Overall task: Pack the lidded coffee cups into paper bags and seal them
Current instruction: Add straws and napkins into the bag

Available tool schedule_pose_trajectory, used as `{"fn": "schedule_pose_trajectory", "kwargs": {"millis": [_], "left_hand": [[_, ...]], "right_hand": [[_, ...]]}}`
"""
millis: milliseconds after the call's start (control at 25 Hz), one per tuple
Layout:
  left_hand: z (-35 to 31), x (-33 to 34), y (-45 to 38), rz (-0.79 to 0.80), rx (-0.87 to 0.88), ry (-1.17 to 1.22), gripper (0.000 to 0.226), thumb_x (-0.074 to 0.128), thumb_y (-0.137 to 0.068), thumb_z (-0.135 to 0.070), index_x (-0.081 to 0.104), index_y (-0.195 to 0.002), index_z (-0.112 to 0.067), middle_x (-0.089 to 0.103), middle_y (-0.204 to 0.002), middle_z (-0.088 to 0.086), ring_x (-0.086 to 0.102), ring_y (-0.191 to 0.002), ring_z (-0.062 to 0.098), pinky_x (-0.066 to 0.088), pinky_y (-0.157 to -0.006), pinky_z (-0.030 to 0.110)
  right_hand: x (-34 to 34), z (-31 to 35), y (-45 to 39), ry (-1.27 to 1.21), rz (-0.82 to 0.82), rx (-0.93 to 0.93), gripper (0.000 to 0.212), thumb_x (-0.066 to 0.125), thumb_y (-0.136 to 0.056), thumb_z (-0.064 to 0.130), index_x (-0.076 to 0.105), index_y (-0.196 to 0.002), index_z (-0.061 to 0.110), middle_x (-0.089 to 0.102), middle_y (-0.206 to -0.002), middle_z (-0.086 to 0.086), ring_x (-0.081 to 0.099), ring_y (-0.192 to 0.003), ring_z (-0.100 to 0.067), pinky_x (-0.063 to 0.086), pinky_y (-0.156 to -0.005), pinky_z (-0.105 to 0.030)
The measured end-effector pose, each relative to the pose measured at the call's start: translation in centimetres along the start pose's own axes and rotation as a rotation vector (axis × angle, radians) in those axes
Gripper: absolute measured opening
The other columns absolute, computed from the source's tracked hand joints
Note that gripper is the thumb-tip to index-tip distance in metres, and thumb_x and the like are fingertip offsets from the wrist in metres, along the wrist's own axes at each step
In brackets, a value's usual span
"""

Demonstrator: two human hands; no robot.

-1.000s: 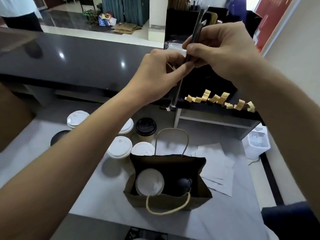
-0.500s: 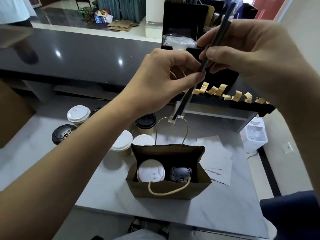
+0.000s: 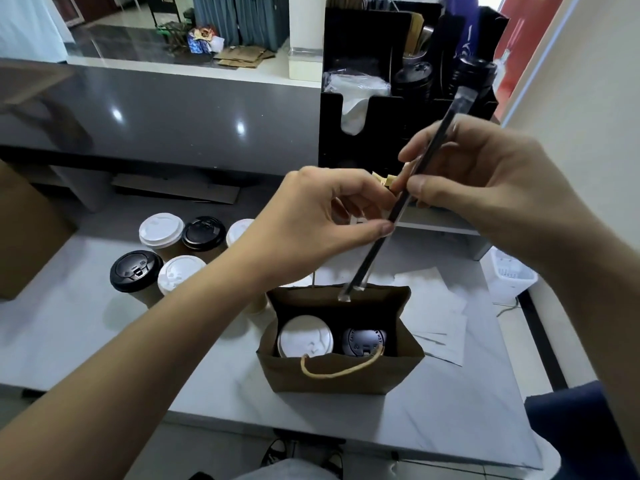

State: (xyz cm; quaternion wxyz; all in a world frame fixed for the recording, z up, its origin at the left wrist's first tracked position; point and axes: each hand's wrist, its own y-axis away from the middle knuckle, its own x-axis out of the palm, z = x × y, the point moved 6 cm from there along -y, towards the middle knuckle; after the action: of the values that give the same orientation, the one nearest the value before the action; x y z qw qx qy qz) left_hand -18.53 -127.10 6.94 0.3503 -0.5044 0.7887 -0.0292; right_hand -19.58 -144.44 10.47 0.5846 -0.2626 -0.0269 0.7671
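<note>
Above the open paper bag (image 3: 341,374), both hands hold a wrapped black straw (image 3: 398,209) slanted down, its lower tip just over the bag's far rim. Right hand (image 3: 485,181) pinches the straw's middle between thumb and fingers; left hand (image 3: 325,220) pinches it lower with thumb and curled fingers. Inside the bag stand a white-lidded cup (image 3: 304,336) and a black-lidded cup (image 3: 363,341), side by side. More lidded cups (image 3: 162,233) wait on the white table (image 3: 69,334), left of the bag

One paper bag (image 3: 341,374) holding two cups (five visible outside), one wrapped straw (image 3: 412,188).
</note>
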Motion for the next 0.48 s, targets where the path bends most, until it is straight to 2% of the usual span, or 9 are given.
{"fn": "schedule_pose_trajectory", "kwargs": {"millis": [120,240,360,480], "left_hand": [[0.8,0.2,1.0,0.01,-0.027,-0.024,0.017,0.082,-0.086,-0.019,0.077,-0.103,-0.017,0.075,-0.09,-0.006,0.07,-0.087,0.015,0.057,-0.081,0.035],[1.7,0.2,2.3,0.003,-0.048,-0.104,0.017,0.079,-0.088,-0.024,0.076,-0.105,-0.026,0.073,-0.092,-0.013,0.066,-0.097,0.016,0.055,-0.084,0.035],[3.3,-0.1,3.8,-0.017,-0.053,-0.228,0.016,0.078,-0.088,-0.028,0.073,-0.103,-0.03,0.071,-0.089,-0.02,0.061,-0.1,0.011,0.05,-0.088,0.034],[5.2,0.2,5.3,0.005,-0.028,-0.405,0.013,0.079,-0.087,-0.031,0.07,-0.096,-0.031,0.067,-0.088,-0.022,0.055,-0.097,0.003,0.044,-0.093,0.038]], "right_hand": [[0.7,-1.0,0.7,0.013,0.016,0.015,0.022,0.068,-0.09,-0.006,0.064,-0.109,0.004,0.077,-0.096,-0.008,0.075,-0.094,-0.021,0.059,-0.09,-0.034],[1.5,-2.0,1.4,0.08,0.031,0.015,0.019,0.07,-0.091,-0.003,0.066,-0.107,0.007,0.077,-0.096,-0.004,0.075,-0.097,-0.021,0.059,-0.093,-0.044],[2.6,-3.4,2.1,0.155,0.055,0.045,0.017,0.071,-0.091,0.002,0.067,-0.104,0.012,0.076,-0.096,0.003,0.074,-0.097,-0.018,0.059,-0.091,-0.04],[3.5,-4.5,2.8,0.223,0.081,0.046,0.016,0.072,-0.091,0.005,0.069,-0.1,0.019,0.075,-0.096,0.008,0.072,-0.095,-0.016,0.059,-0.086,-0.032]]}}
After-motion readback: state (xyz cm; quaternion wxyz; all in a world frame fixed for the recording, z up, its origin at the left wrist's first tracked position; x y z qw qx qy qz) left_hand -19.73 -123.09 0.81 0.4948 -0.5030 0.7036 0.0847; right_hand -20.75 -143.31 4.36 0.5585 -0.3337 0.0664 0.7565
